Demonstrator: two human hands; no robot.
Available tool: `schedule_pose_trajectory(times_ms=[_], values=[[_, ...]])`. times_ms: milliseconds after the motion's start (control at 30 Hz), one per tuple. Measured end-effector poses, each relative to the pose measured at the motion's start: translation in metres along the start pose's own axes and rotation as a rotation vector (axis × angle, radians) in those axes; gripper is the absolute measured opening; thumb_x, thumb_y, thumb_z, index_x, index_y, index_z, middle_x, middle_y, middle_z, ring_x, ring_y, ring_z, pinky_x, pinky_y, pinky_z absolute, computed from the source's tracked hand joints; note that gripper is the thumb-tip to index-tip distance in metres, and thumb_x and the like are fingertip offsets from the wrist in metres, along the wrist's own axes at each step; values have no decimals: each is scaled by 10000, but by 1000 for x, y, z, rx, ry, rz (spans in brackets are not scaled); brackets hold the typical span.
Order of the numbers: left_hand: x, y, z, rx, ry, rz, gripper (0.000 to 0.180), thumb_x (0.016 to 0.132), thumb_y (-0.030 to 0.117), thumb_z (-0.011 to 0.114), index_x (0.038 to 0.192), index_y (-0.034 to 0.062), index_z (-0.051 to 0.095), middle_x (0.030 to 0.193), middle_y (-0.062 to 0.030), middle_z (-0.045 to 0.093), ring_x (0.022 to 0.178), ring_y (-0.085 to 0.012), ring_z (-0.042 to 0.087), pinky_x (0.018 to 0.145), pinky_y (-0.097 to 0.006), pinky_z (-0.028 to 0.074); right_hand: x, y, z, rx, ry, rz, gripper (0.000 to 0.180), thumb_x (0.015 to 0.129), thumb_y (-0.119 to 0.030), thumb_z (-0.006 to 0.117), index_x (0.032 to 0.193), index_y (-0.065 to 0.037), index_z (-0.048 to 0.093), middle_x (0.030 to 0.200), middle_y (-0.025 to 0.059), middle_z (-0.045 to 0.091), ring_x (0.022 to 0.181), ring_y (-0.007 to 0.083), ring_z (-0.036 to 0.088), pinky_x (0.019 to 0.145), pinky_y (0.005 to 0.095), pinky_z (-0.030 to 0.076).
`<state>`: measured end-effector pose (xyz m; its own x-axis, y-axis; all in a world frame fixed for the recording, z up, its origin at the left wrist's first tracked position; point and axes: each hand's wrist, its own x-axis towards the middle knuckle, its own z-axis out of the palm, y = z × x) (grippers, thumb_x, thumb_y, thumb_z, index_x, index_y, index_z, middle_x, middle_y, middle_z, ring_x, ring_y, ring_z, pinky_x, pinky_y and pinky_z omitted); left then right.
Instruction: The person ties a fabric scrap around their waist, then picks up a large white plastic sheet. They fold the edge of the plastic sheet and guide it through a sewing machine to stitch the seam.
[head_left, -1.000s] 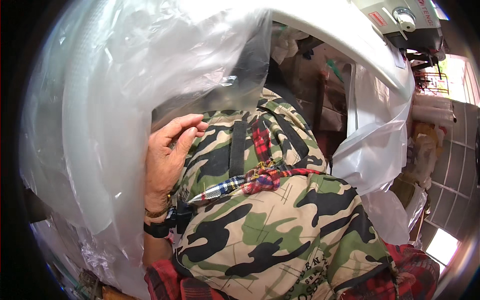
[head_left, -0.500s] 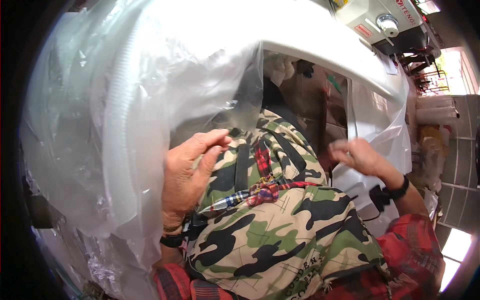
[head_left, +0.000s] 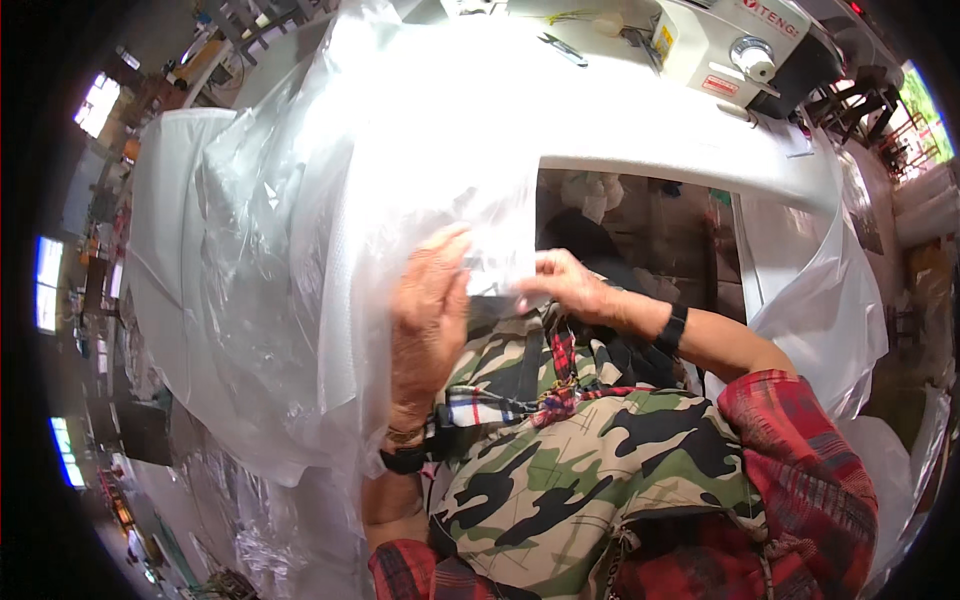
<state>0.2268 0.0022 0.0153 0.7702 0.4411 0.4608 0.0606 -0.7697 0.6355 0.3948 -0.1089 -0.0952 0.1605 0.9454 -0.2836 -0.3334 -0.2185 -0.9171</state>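
A clear plastic sheet drapes over the white table's front edge and hangs down at my left. My left hand rests against its near part, fingers stretched upward and slightly smeared by motion. At the sheet's lower right corner, my right hand has its thumb and fingers closed on the edge. Both hands are above my lap, over a camouflage apron tied with a plaid cloth strip.
A white sewing machine stands on the white tabletop at the far right. Small snips lie left of it. More white sheeting hangs at the right. A dark gap opens below the table edge.
My right hand has come left from beside the table gap to the sheet's corner. My left hand has shifted slightly right and the sheet's edge has moved with it. The view has tilted up.
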Motion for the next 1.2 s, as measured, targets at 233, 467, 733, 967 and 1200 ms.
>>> schedule_pose_trajectory(times_ms=[233,467,733,967,1200], values=[[5,-37,-34,582,56,-16,310,916,48,578,1224,33,609,1261,-137,602,1197,-288,556,1025,-383,437,-32,-26,19,-317,-597,-105,258,965,-236,578,993,14,637,850,58,693,801,107,623,750,283,497],[4,-32,-37,34,129,-230,285,975,48,514,1247,9,591,1146,-121,640,1115,-190,587,994,-311,433,15,-9,-8,45,85,-127,496,974,-384,560,1338,-68,440,1317,98,520,1126,156,537,841,308,481],[34,1,-17,34,43,-12,248,974,27,503,1185,-2,631,993,-106,662,962,-168,637,844,-288,491,73,13,4,408,204,-6,395,935,-250,606,1256,-66,470,1026,53,600,820,152,601,715,319,518],[50,1,-10,-14,24,-46,245,975,33,506,1180,-9,633,990,-94,670,969,-147,627,851,-277,482,67,31,1,461,-125,-17,210,922,-170,598,1107,-74,578,886,16,616,803,134,631,708,316,538],[51,-15,-13,117,-68,-33,201,919,71,579,1076,-20,665,936,-176,662,878,-300,645,780,-365,494,43,10,5,102,-188,-96,318,902,-244,673,1144,-40,644,1048,4,652,922,104,590,844,316,483]])
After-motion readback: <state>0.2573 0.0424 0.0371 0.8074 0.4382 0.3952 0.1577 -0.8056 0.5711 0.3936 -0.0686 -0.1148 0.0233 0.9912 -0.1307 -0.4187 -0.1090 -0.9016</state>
